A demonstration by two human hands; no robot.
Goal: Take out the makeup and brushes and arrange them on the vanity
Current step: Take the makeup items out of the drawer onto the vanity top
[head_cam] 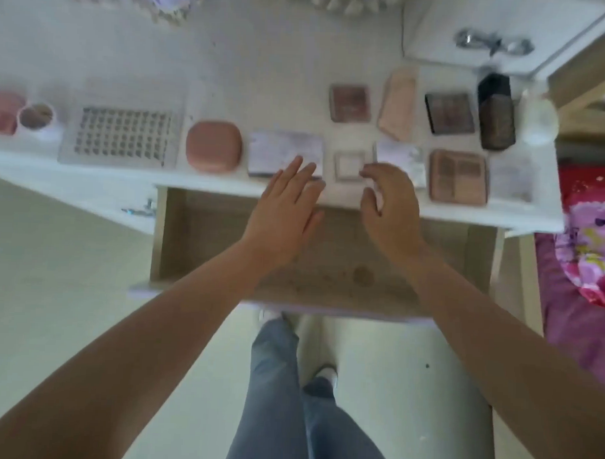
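While small square compact [348, 166] sits near vanity [231, 72] front edge, right hand [389, 201] hovers over it, fingers loosely curled, gripping nothing visible — likely nudging it into row. Left hand [286, 208] spread flat, fingertips over lilac palette [285, 153], probably steadying. Other palettes lined in rows — pink compact [214, 146], brown quad palette [458, 176], black bottle [496, 110]. Open drawer [198, 239] below looks emptied. No writing legible; blur.
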